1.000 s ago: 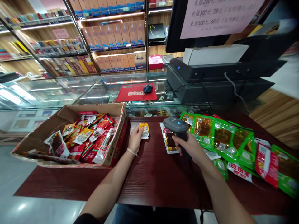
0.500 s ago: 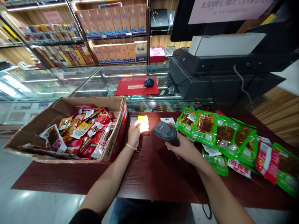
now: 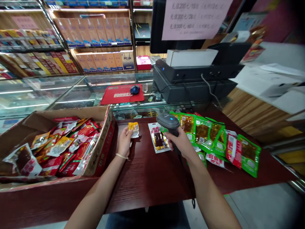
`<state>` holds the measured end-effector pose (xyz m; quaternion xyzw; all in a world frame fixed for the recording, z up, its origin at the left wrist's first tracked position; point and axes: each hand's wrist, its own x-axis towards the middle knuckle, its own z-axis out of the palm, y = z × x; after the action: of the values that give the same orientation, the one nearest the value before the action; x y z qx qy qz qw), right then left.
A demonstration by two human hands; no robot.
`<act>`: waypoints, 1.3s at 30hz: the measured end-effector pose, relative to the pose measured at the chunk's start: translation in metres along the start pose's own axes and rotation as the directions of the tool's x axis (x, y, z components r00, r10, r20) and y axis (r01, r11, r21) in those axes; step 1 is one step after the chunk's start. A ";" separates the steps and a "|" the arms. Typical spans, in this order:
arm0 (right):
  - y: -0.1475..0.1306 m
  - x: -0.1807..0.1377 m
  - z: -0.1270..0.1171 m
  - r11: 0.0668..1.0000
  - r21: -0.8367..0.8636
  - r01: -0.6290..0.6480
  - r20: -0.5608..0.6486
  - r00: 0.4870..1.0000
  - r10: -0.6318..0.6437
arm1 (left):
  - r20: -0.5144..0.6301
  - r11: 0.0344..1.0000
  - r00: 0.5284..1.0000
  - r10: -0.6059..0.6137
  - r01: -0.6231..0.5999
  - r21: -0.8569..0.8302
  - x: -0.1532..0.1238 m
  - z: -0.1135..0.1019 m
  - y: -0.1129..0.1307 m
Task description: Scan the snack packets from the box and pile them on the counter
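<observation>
My left hand (image 3: 124, 142) pinches a small yellow-and-white snack packet (image 3: 133, 129) just above the dark wooden tabletop. In my right hand (image 3: 179, 140) is a dark grey barcode scanner (image 3: 168, 122), its head pointing left with a small blue light on top. Between the two hands, a white snack pouch (image 3: 158, 137) with red print and a dark clear window lies on the table, partly covered by the scanner and right hand. At the left stands an open cardboard box (image 3: 101, 144) holding many red, yellow and white packets (image 3: 61, 145).
Green-edged snack pouches (image 3: 209, 133) and a red packet (image 3: 233, 149) lie piled on the right. Behind are a glass counter, a red mouse pad (image 3: 109, 96) with a mouse (image 3: 134, 90), and a black cash drawer (image 3: 190, 90) under a monitor.
The view has swung to the right. The scanner's bright light on the yellow packet has gone out. My right hand and the scanner have shifted right, uncovering more of the white pouch.
</observation>
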<state>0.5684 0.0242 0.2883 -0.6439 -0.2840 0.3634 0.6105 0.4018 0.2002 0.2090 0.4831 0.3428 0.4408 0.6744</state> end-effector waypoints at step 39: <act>-0.034 -0.012 -0.043 0.954 0.280 0.110 -0.079 0.993 -0.091 | 0.567 0.501 0.789 0.236 -0.598 0.625 -0.036 0.098 0.104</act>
<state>0.5986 -0.0073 0.3236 -0.5458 -0.2411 0.3477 0.7233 0.4482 0.1473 0.3386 0.8757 0.2183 0.2883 0.3200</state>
